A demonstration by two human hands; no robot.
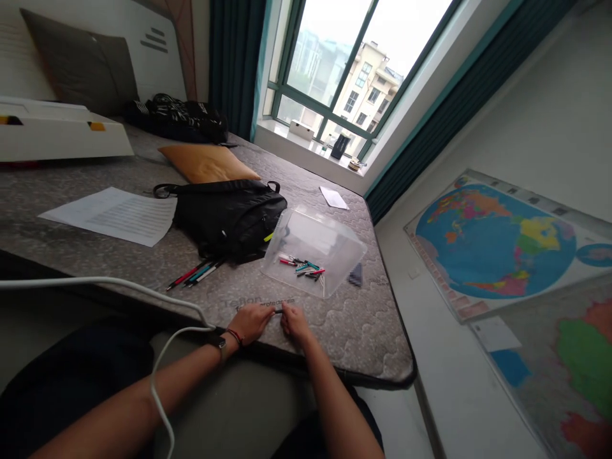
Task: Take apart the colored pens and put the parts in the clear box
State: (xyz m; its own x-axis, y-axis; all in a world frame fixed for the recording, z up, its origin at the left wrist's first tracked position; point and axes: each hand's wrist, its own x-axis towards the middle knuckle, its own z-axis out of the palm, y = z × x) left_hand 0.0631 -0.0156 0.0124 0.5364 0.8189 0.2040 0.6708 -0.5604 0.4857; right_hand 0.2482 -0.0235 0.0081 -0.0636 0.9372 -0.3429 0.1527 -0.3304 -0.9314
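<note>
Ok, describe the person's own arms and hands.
The forearms are bare, with no sleeves. The left hand has a black wristwatch and a thin red bracelet; a white cable runs over that forearm. The right hand wears nothing.

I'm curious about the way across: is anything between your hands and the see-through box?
Nothing shows in the way. Only mattress lies between the small black piece, held by the left hand and right hand, and the clear plastic box. Loose pens lie off to the left.

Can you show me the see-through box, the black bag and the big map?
Clear plastic box [313,239]: head view, on its top.
Black bag [229,220]: head view, on its middle.
World map [492,242]: head view, on the blue ocean.
</note>
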